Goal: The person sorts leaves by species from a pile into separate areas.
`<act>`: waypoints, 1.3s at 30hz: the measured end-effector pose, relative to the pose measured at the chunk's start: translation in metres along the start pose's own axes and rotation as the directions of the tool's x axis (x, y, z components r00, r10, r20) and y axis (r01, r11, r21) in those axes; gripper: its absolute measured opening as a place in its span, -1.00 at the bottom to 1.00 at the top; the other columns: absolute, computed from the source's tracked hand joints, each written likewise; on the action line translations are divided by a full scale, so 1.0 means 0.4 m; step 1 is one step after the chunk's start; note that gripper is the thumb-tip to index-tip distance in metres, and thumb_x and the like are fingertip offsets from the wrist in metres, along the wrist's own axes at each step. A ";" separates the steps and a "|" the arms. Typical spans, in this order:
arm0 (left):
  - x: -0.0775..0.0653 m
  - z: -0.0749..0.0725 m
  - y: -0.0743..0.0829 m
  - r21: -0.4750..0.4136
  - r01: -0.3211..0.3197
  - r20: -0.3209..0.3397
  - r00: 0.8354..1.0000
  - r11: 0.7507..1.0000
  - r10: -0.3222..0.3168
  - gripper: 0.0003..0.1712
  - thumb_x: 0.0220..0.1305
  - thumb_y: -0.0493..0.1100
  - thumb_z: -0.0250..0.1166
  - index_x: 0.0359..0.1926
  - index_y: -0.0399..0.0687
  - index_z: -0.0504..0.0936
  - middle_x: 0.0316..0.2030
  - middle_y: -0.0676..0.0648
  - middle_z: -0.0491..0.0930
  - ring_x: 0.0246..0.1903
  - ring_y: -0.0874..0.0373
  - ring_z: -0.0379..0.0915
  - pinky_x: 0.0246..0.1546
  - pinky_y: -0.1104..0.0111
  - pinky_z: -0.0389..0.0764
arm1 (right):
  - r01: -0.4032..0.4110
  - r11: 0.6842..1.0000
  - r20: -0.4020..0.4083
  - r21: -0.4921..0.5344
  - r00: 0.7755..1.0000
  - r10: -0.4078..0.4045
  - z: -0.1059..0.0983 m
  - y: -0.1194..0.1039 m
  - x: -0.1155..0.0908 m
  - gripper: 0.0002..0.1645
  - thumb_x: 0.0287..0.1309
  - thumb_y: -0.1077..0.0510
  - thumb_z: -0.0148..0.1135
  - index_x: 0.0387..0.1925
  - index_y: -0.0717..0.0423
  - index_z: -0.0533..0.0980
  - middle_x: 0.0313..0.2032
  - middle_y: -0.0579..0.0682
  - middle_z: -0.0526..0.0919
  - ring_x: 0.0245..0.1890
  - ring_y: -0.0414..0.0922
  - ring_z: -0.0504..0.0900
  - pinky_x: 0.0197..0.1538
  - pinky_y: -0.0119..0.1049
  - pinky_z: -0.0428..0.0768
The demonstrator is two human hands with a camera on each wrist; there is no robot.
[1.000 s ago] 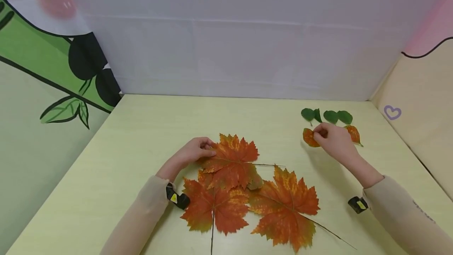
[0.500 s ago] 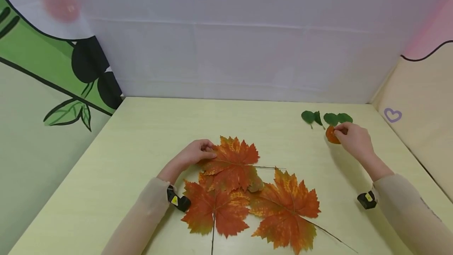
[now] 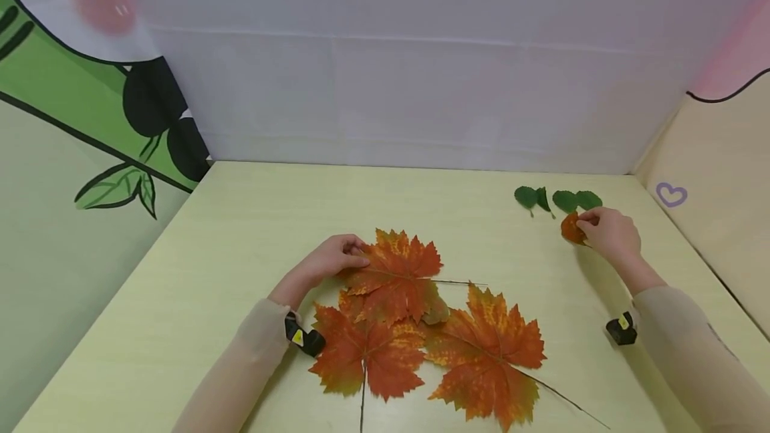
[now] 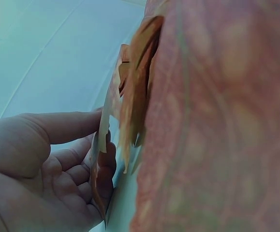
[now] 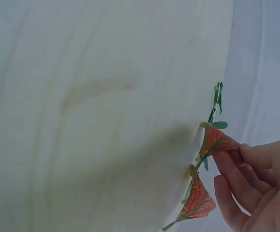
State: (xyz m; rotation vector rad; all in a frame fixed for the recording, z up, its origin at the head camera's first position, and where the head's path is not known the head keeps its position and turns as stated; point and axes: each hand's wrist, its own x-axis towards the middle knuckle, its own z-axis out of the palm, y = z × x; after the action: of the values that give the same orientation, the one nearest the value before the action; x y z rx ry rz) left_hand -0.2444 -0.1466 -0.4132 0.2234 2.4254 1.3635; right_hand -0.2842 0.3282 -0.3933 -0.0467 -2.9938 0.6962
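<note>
The left hand [image 3: 333, 257] is pinching the left edge of the top leaf [image 3: 394, 271], its thumb pressing one face and its fingers curling behind the other. That leaf is overlapping the lower-left leaf [image 3: 385, 366], and its stem is pointing right. The lower-right leaf [image 3: 481, 339] is lying beside them, its stem slanting toward the near right. All three are showing orange and red with greenish edges. The right hand [image 3: 612, 236] is holding the small orange leaf [image 3: 570, 228] between thumb and fingers, well apart from the big ones, over the far right of the table [image 3: 240, 232]; I cannot tell whether that leaf is touching the surface. In the right wrist view, a second orange leaf [image 5: 196, 198] is showing just beside it. Four green leaves [image 3: 564, 201] are lying in a row just beyond, near the wall [image 3: 421, 99]. Pale sleeves [image 3: 240, 359] are covering both forearms
</note>
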 end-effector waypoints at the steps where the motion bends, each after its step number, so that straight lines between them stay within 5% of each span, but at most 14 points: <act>1: 0.001 -0.001 0.000 0.002 0.001 -0.001 1.000 1.000 -0.001 -0.79 0.17 -0.24 0.23 -0.20 -0.26 0.47 -0.40 -0.07 0.46 -0.43 0.13 0.32 -0.37 0.36 0.36 | -0.009 1.000 0.008 -0.003 1.000 0.009 0.000 0.000 0.001 -0.65 0.24 0.08 0.02 -0.15 0.31 0.49 -0.22 0.36 0.57 -0.39 0.16 0.54 -0.58 -0.30 0.35; 11: 0.004 0.000 -0.009 0.005 -0.014 0.011 1.000 1.000 0.014 -0.78 0.18 -0.23 0.22 -0.19 -0.27 0.47 -0.41 -0.07 0.45 -0.43 0.13 0.31 -0.37 0.36 0.34 | -0.073 0.997 0.024 -0.008 0.997 0.073 0.001 0.006 -0.003 -0.60 0.24 0.03 -0.01 -0.11 0.30 0.47 -0.19 0.36 0.55 -0.38 0.16 0.53 -0.59 -0.28 0.36; 19: 0.004 -0.001 -0.011 0.010 -0.010 0.003 1.000 1.000 0.010 -0.75 0.16 -0.23 0.23 -0.17 -0.27 0.47 -0.39 -0.07 0.46 -0.43 0.14 0.31 -0.37 0.36 0.36 | -0.049 0.998 -0.035 -0.045 0.998 0.048 -0.013 -0.006 -0.016 -0.67 0.22 0.07 -0.03 -0.17 0.26 0.47 -0.28 0.29 0.57 -0.45 0.12 0.51 -0.62 -0.24 0.35; 29: 0.000 -0.004 -0.015 0.007 -0.025 0.018 1.000 1.000 0.025 -0.79 0.17 -0.23 0.23 -0.21 -0.26 0.46 -0.39 -0.06 0.45 -0.41 0.13 0.31 -0.35 0.35 0.35 | 0.133 0.990 -0.065 -0.048 0.989 -0.136 -0.012 -0.114 -0.083 -0.73 0.21 0.11 0.03 -0.22 0.23 0.51 -0.34 0.20 0.63 -0.56 -0.04 0.51 -0.67 -0.30 0.32; 39: -0.018 -0.010 -0.021 -0.002 -0.024 0.029 0.999 1.000 0.024 -0.78 0.18 -0.23 0.23 -0.19 -0.25 0.47 -0.41 -0.06 0.46 -0.43 0.14 0.32 -0.35 0.36 0.36 | 0.359 0.928 -0.056 -0.098 0.929 -0.365 0.045 -0.271 -0.186 -0.85 0.10 0.15 0.20 -0.33 0.17 0.57 -0.46 0.04 0.64 -0.66 -0.19 0.48 -0.69 -0.35 0.32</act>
State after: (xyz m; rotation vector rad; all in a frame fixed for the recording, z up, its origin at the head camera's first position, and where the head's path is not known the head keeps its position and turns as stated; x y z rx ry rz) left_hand -0.2390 -0.1564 -0.4170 0.2706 2.4052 1.3637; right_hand -0.2128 0.2197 -0.3661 0.4549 -2.8405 0.5095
